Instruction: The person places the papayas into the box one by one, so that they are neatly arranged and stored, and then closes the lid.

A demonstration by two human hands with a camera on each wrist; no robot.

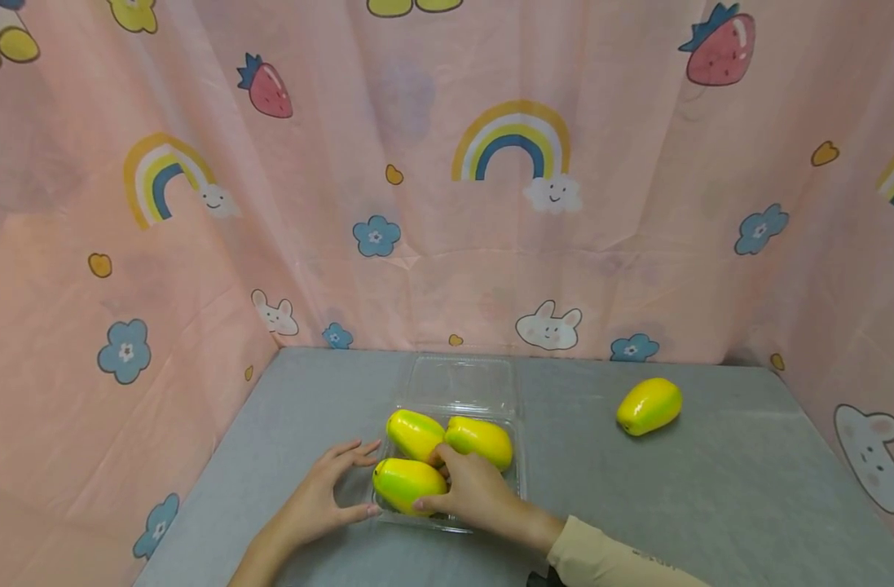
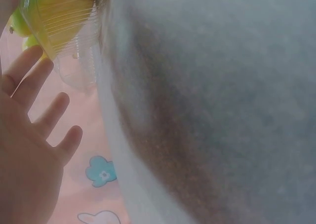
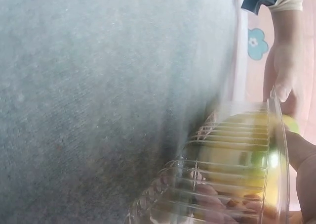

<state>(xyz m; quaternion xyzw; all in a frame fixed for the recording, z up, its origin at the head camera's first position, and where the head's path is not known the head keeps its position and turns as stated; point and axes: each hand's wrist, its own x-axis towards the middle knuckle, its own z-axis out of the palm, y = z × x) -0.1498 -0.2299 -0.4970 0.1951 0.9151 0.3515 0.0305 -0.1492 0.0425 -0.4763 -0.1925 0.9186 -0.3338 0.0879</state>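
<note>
A clear plastic clamshell box [image 1: 521,481] lies on the table with its lid [image 1: 461,383] folded back. Three yellow-green mango-like fruits are inside: one back left [image 1: 411,432], one back right [image 1: 483,440] and one in front [image 1: 402,483]. My right hand [image 1: 483,493] reaches in from the right, thumb and fingers around the right end of the front mango. Spread along the box's left side, my left hand [image 1: 310,497] has its thumb near the front corner. In the left wrist view its fingers [image 2: 32,85] are extended beside the ribbed box wall [image 2: 74,26].
Another yellow-green mango [image 1: 649,406] lies alone on the right of the grey table [image 1: 711,505]. A pink printed curtain [image 1: 447,269] encloses the back and both sides. The box lid reaches close to the table's far edge.
</note>
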